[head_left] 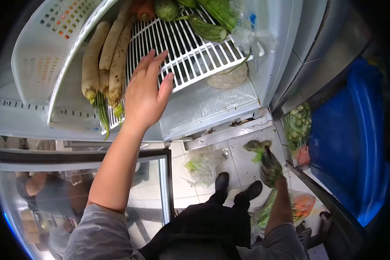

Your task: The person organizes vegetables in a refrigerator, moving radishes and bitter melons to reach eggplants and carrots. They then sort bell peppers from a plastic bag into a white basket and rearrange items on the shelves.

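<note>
My left hand [146, 89] is spread flat, fingers apart, at the white wire shelf [190, 71] inside the fridge. Just beside it on the shelf lie long white radishes [116, 73], with a thin green vegetable [103, 113] hanging over the front edge. Farther back are a carrot [145, 11], a round green vegetable [167, 9] and a green stalk vegetable [207, 30]. Low over the floor, my right hand [280, 178] is closed around a bunch of dark leafy greens [269, 162]; its fingers are mostly hidden.
On the tiled floor lies a clear plastic bag of greens [203, 167], near my shoes [249, 190]. Bagged carrots [302, 204] lie at the right. A blue bin [349, 143] and a bag of green vegetables [298, 123] stand beyond. The open glass door [151, 186] is at left.
</note>
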`<state>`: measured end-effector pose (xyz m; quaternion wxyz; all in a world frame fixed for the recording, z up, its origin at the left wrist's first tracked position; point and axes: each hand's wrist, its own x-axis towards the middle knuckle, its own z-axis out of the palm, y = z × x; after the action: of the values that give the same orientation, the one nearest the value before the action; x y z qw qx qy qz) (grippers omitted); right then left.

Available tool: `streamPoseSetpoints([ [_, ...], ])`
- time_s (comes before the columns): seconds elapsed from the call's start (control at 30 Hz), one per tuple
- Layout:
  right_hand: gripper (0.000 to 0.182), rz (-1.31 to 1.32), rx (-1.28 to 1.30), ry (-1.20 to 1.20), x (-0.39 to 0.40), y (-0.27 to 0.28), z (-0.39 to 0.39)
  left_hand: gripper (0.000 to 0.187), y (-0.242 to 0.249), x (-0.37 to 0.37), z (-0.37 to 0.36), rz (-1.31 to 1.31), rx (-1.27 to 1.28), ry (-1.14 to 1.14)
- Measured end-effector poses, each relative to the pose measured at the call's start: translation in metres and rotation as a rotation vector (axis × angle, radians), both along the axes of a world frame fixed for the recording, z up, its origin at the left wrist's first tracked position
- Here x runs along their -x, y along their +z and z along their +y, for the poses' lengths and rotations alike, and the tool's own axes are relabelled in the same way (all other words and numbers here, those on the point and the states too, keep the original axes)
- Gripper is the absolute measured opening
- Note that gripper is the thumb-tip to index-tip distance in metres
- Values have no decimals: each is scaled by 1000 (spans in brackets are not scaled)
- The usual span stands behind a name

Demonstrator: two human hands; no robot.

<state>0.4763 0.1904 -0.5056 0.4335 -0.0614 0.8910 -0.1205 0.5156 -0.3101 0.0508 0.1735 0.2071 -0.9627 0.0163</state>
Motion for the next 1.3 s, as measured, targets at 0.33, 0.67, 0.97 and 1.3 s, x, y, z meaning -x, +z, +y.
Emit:
streamPoseSetpoints([
  [0.33, 42, 174, 16, -84, 27, 54, 32, 59, 28, 89, -130, 449, -98, -3],
  [0.67, 58, 274, 77, -93, -32, -22, 28, 45, 55, 165, -236, 13, -203, 247],
  [0.97, 66, 117, 76, -239, -82, 49, -41, 44, 76, 145, -231, -211, -575, 237],
  [1.3, 49, 139, 137, -187, -110, 41, -68, 49, 42, 155, -288, -13, -139, -10],
])
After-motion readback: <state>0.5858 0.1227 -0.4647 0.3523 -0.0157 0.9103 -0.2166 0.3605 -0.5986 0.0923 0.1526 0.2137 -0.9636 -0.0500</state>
